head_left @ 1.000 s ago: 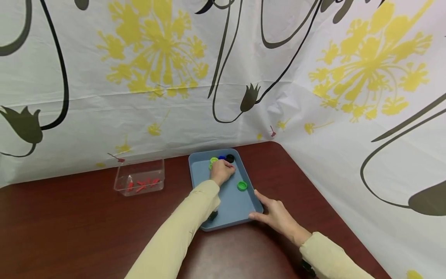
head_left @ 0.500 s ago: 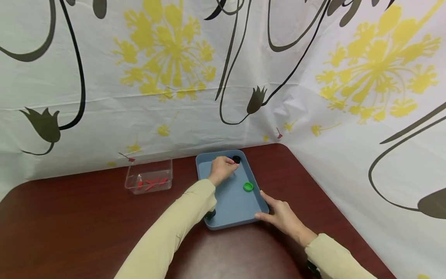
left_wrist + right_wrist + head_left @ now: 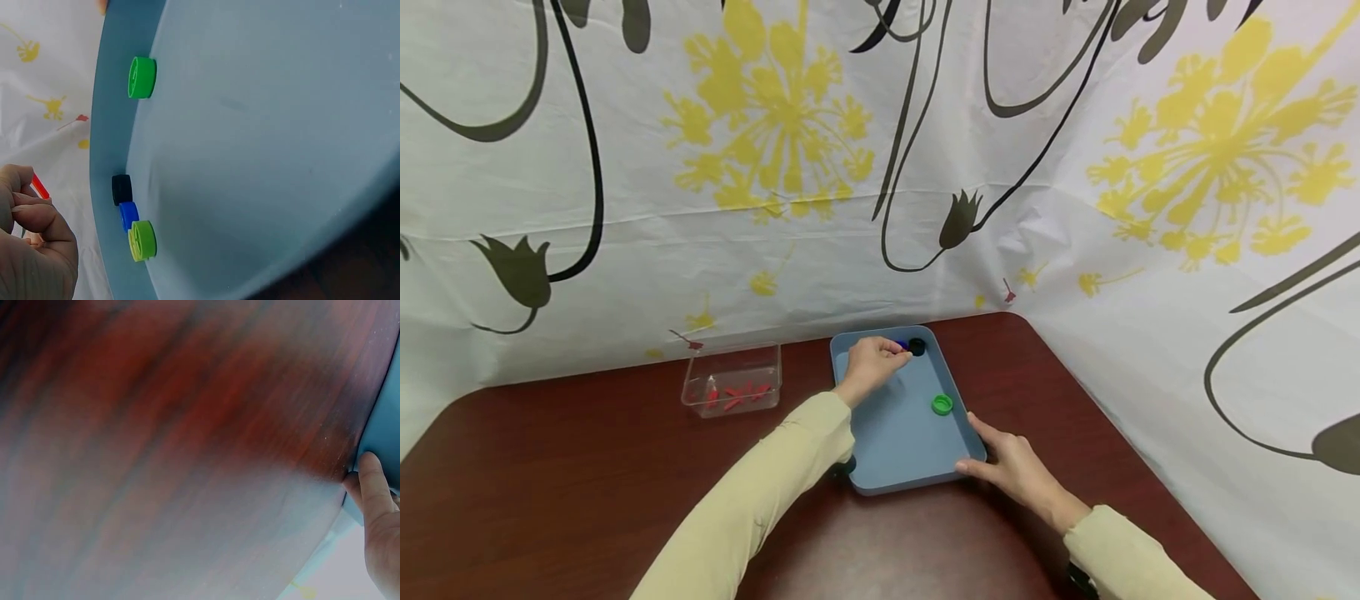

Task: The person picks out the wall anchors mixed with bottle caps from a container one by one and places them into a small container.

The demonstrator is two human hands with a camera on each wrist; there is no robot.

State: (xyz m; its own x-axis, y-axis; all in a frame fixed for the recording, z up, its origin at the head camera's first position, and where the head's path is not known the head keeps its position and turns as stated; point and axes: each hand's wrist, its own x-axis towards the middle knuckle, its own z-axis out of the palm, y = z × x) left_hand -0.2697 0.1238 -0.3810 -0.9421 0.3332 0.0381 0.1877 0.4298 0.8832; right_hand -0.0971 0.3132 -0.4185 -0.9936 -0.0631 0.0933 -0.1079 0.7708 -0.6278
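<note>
My left hand [image 3: 868,367] is over the far part of the blue tray [image 3: 902,450], pinching a small red stick [image 3: 40,187] between thumb and fingers. Below it, several round caps line the tray's wall: a black cap [image 3: 122,189], a blue cap [image 3: 129,216] and a light green cap [image 3: 144,240] with a yellowish one partly hidden behind it. Apart from these, a green cap [image 3: 942,405] lies by the tray's right side. My right hand [image 3: 1015,467] holds the tray's near right corner, thumb on the front wall and fingers along the right side.
A clear plastic box [image 3: 730,400] with several red sticks stands left of the tray on the dark wooden table [image 3: 587,483]. Patterned white cloth [image 3: 820,258] hangs behind and to the right of the table.
My left hand has lifted slightly and drawn back from the caps, still pinching the red piece. My right hand stays at the tray corner. The head view has shifted a little left.
</note>
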